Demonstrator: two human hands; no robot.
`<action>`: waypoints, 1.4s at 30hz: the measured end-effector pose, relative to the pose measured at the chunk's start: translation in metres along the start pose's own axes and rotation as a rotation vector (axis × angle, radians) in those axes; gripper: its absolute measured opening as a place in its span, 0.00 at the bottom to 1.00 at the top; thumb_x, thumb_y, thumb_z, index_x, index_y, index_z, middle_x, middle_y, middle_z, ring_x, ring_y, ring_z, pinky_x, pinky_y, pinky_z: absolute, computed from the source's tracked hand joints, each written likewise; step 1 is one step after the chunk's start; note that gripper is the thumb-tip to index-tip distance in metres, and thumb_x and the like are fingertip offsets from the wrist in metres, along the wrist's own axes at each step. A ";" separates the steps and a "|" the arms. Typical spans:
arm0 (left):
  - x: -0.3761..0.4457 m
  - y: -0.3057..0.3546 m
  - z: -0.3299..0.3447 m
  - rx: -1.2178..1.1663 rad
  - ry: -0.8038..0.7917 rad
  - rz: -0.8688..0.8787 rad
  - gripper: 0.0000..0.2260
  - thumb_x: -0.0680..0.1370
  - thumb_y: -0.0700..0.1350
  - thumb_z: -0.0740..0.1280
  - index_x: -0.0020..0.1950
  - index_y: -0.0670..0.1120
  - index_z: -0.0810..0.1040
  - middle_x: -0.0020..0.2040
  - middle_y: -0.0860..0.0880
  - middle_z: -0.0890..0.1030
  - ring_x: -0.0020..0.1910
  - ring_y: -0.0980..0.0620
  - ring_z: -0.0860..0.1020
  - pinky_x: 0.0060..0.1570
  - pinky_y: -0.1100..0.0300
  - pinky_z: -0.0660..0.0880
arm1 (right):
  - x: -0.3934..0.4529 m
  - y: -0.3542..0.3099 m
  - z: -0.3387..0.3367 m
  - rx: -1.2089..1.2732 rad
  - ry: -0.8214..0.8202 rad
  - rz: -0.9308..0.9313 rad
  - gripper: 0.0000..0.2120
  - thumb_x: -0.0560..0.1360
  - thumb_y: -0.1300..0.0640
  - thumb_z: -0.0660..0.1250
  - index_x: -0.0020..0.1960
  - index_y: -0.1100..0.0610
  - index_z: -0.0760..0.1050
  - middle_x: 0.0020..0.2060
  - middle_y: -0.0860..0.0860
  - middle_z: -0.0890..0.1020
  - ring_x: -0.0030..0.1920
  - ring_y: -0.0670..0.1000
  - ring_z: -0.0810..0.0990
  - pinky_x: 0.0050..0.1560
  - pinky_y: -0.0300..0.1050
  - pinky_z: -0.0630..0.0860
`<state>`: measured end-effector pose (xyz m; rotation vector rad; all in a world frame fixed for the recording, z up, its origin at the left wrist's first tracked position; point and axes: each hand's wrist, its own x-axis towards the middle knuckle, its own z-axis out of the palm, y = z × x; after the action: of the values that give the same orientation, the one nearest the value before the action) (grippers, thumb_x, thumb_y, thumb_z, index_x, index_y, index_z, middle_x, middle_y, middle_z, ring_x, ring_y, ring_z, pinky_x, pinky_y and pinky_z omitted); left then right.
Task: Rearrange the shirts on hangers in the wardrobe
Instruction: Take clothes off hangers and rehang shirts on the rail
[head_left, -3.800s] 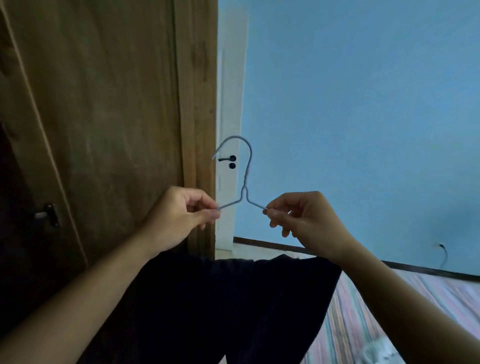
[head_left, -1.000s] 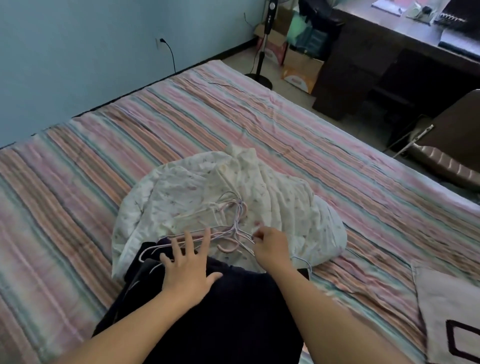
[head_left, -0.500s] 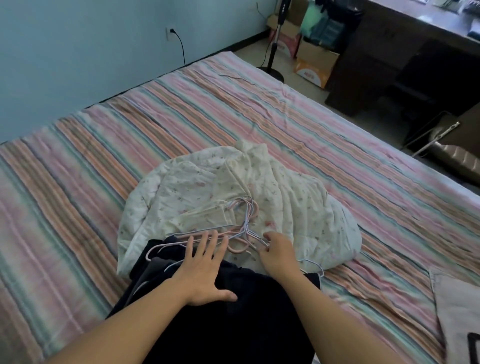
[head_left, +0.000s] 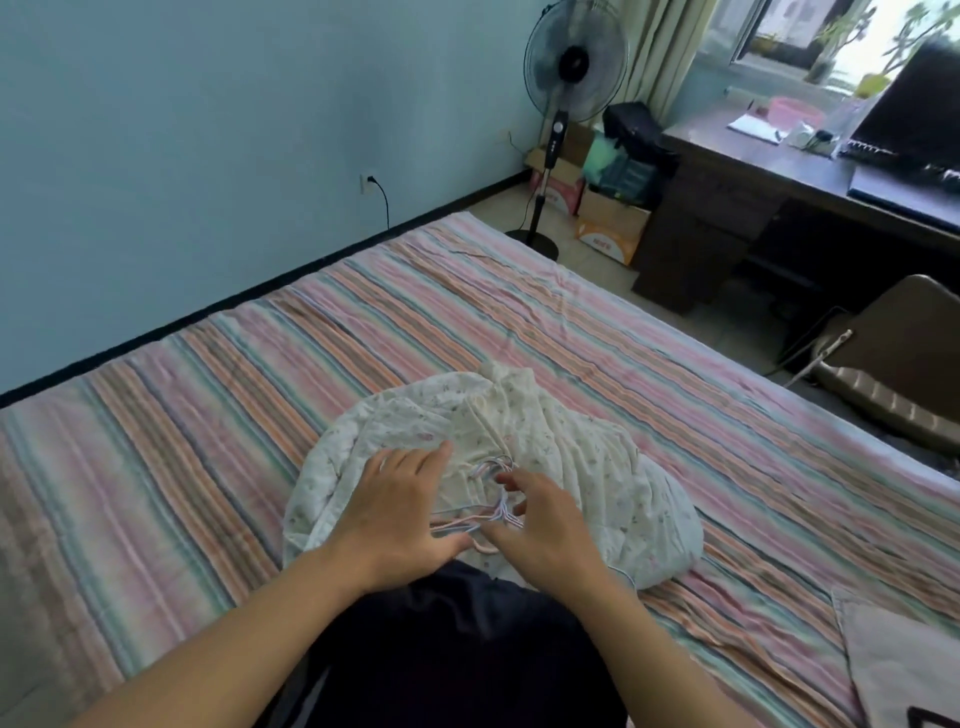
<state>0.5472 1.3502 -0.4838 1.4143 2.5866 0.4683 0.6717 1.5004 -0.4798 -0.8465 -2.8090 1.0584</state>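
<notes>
Wire hangers (head_left: 485, 512), a thin tangled bunch in pale pink and blue, lie on a cream floral garment (head_left: 582, 457) bundled at the near middle of the bed (head_left: 218, 415); how many there are cannot be told. Left hand (head_left: 397, 512) lies flat over the bunch's left part, fingers straight and slightly apart, hiding the wires beneath. Right hand (head_left: 540, 525) rests on the right part, fingers loosely bent at the hooks; whether they pinch a wire cannot be told. A dark garment (head_left: 457, 649) lies nearest, partly under both forearms. Bedsheet striped pink, orange and green. Far right: standing fan (head_left: 574, 65), cardboard boxes (head_left: 610, 228) with unreadable orange print and bags stacked on them, desk (head_left: 753, 171) with papers and a dark laptop, chair (head_left: 904, 364) cut off at the edge. Wall outlet (head_left: 368, 182) with a black cord.
</notes>
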 end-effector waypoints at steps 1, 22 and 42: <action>-0.010 0.001 -0.018 -0.009 0.034 -0.008 0.47 0.68 0.73 0.63 0.80 0.50 0.54 0.72 0.54 0.67 0.71 0.53 0.64 0.73 0.53 0.57 | -0.007 -0.017 -0.009 -0.009 -0.002 -0.021 0.27 0.71 0.46 0.71 0.69 0.47 0.72 0.63 0.43 0.76 0.56 0.43 0.77 0.56 0.37 0.72; -0.382 -0.004 -0.372 0.122 0.253 -0.338 0.40 0.64 0.73 0.65 0.73 0.58 0.65 0.69 0.58 0.70 0.68 0.56 0.68 0.63 0.56 0.69 | -0.261 -0.402 -0.058 -0.226 -0.066 -0.667 0.29 0.71 0.41 0.71 0.70 0.46 0.69 0.66 0.43 0.75 0.60 0.46 0.76 0.58 0.46 0.76; -0.667 0.067 -0.469 0.009 0.201 -0.805 0.35 0.64 0.68 0.72 0.68 0.60 0.68 0.62 0.59 0.75 0.53 0.59 0.74 0.51 0.58 0.76 | -0.438 -0.585 -0.044 -0.488 -0.344 -1.302 0.26 0.72 0.40 0.72 0.67 0.43 0.70 0.62 0.40 0.76 0.58 0.44 0.75 0.58 0.43 0.74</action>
<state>0.8289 0.7315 -0.0285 0.2420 3.0028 0.4728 0.7733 0.9457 -0.0129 1.1992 -2.8712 0.2826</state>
